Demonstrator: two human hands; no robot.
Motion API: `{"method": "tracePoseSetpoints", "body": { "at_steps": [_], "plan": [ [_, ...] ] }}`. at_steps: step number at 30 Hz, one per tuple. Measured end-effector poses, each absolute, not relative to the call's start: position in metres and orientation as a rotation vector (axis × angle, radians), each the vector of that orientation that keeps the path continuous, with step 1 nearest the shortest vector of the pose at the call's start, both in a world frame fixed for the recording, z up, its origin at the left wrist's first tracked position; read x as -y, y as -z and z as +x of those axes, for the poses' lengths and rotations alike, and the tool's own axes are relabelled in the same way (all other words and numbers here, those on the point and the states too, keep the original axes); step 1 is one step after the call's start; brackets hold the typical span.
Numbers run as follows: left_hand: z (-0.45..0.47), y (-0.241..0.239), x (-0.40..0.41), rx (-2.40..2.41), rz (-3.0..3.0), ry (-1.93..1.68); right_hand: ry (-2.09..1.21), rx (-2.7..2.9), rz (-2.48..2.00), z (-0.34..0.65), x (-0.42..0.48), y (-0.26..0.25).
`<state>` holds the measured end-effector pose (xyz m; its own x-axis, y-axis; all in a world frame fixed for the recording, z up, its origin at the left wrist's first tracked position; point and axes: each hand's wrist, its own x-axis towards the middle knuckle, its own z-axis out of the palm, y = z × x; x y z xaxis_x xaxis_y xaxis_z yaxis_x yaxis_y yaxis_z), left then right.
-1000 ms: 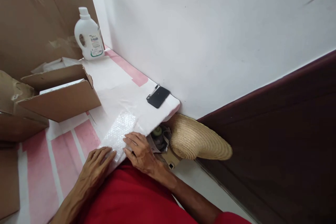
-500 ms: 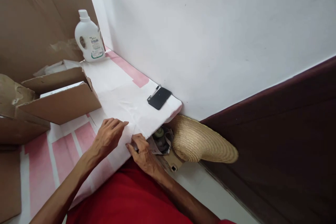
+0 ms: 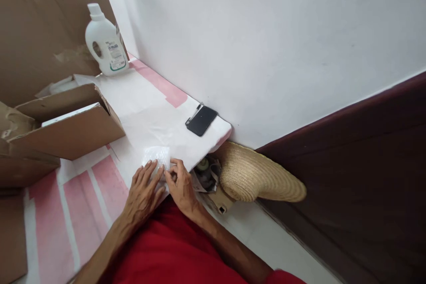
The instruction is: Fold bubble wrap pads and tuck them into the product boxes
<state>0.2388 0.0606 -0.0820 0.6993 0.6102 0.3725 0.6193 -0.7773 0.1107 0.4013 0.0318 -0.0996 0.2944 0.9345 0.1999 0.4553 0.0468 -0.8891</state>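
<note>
A small whitish piece of bubble wrap point(image 3: 157, 155) lies near the front edge of the covered table point(image 3: 146, 115). My left hand point(image 3: 143, 190) rests on its near side, fingers stretched out and spread. At its right edge, my right hand point(image 3: 181, 188) has thumb and forefinger bent together, pinching the wrap's margin. Whether anything lies inside the wrap is hard to make out. Beyond my right hand, a flat black phone-like panel point(image 3: 201, 120) rests by the table's far corner.
An open cardboard box point(image 3: 83, 131) stands at the left, with a white bottle point(image 3: 108, 49) behind it. A straw hat point(image 3: 256, 175) and a bag of dark items point(image 3: 209, 179) sit below the table's right edge. A white wall point(image 3: 282, 44) borders the far side.
My left hand has come down and opened flat beside my right hand. The bubble wrap now shows plainly under the fingers. My right hand has shifted slightly right and up.
</note>
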Motion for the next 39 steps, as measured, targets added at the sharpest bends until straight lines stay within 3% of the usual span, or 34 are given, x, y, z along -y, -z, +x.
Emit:
{"method": "tracePoseSetpoints", "body": {
  "at_steps": [8,14,19,26,33,36,39],
  "plan": [
    [0.237,0.105,-0.055,1.111,-2.864,0.430,-0.057,1.749,-1.600,0.411,-0.041,0.077],
    [0.239,0.105,-0.058,1.173,-2.888,0.467,-0.279,2.023,-1.437,0.424,-0.076,0.095],
    [0.239,0.096,-0.080,1.105,-2.948,0.475,-0.467,2.001,-1.293,0.447,-0.086,0.076],
    [0.225,0.042,-0.107,1.087,-2.945,0.620,-0.491,2.085,-1.095,0.442,-0.091,0.052],
    [0.162,-0.039,-0.141,1.419,-2.181,1.064,-0.076,1.795,-0.959,0.412,-0.156,-0.064],
    [0.133,-0.042,-0.152,1.537,-1.948,1.023,0.162,1.728,-0.868,0.383,-0.198,-0.108],
    [0.120,-0.028,-0.151,1.509,-1.972,0.969,0.219,1.972,-0.729,0.337,-0.243,-0.115]
  ]
}}
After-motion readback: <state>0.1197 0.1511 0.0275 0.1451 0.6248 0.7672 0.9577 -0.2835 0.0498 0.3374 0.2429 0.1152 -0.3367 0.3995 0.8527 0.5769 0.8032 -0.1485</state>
